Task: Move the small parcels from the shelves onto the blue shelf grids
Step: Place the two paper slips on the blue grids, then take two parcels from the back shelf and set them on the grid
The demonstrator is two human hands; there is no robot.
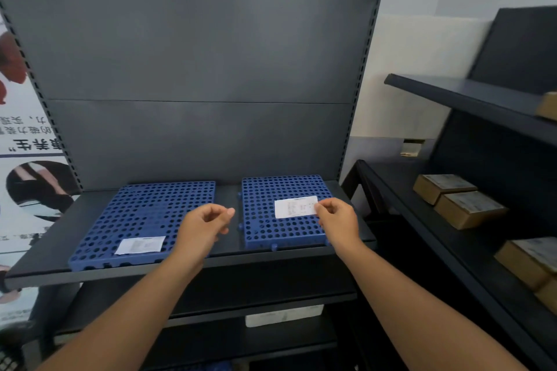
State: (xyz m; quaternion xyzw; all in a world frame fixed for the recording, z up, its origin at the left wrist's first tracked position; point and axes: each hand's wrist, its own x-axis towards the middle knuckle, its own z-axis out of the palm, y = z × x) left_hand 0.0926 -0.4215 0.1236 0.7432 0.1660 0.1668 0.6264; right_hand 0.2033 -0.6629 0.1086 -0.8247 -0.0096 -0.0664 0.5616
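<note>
Straight ahead in the head view, a dark grey shelf (42, 253) carries two blue shelf grids side by side with a narrow gap between them. The left grid (144, 214) has a white paper slip (140, 245) lying flat near its front edge. The right grid (271, 232) has a second white slip (295, 206) over its middle.

Both forearms reach forward and up from the bottom of the frame, bare and roughly parallel. The right hand (337, 221) is over the right edge of the right grid, fingers curled, thumb and fingertips pinching the right end of the second slip. The left hand (205, 226) hangs above the gap between the grids, fingers loosely curled with the thumb pointing toward the right grid; it holds nothing and touches neither grid.

To the right stands a second dark shelf unit (470, 96). On its middle level two small brown cardboard parcels (458, 199) sit touching each other, each with a pale label on top. More brown parcels (530, 262) lie nearer the camera on the same level, cut off by the frame edge, and the corner of another (547, 105) shows on the level above. No parcel is on either grid. A white box (283, 315) rests on a lower level under the grids.
</note>
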